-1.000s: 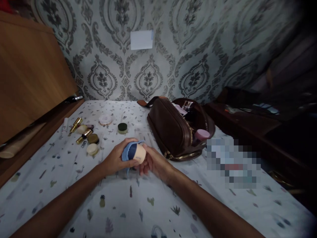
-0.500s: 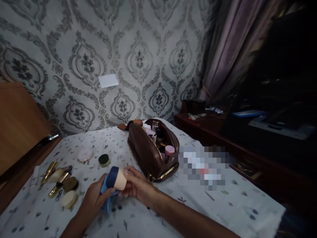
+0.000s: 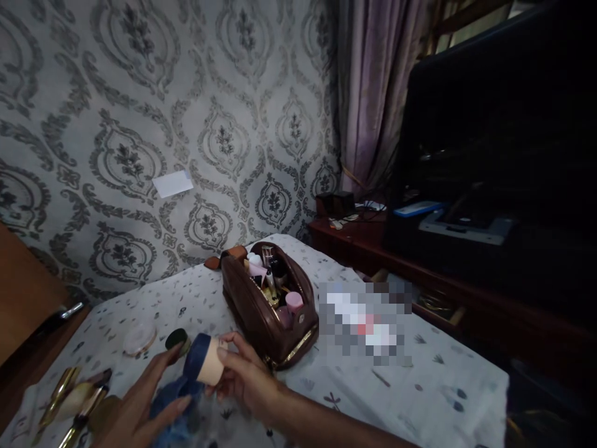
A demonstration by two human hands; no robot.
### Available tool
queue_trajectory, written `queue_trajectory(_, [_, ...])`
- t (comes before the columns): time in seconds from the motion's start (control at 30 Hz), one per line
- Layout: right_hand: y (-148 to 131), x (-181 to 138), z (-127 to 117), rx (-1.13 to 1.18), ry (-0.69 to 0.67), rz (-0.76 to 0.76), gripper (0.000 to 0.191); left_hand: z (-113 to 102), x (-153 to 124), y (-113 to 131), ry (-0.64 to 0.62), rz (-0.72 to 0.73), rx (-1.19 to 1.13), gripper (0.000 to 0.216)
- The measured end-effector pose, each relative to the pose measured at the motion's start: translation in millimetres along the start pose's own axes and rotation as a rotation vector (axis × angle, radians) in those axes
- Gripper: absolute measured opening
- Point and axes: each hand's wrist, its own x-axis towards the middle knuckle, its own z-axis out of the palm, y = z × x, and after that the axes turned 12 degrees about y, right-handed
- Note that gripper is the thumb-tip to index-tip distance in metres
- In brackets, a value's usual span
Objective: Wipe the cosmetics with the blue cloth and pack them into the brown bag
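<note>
Bare sheet (image 3: 420,379) beyond toiletry bag (image 3: 261,314)

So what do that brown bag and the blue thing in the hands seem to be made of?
The brown bag looks like leather or imitation leather: smooth, faintly glossy, with a gold-coloured zip. The blue cloth seems soft fabric, matte and crumpled, draped by the left hand.

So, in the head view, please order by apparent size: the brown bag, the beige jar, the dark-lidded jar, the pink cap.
Largest to smallest:
1. brown bag
2. beige jar, in the right hand, nearer the camera
3. dark-lidded jar and pink cap: these look alike, so no ranking.
</note>
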Motion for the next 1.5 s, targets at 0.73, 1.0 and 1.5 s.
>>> queue_trajectory(0.73, [-245.0, 85.5, 2.6, -2.046, -0.120, -0.767, 0.026, -10.8, 134.3, 116.3, 0.219, -0.130, -0.421, 0.067])
queue_trajectory(1.0, [-238.8, 119.3, -17.1, -2.170, -0.441, -0.665, 0.038, 30.8, 228.8, 136.5, 0.226, -0.010, -0.473, 0.073])
queue_trajectory(1.5, [-249.9, 103.2, -25.4, -2.386, -0.483, -0.655, 0.021, 42.2, 267.1, 135.6, -0.123, -0.020, -0.194, 0.061])
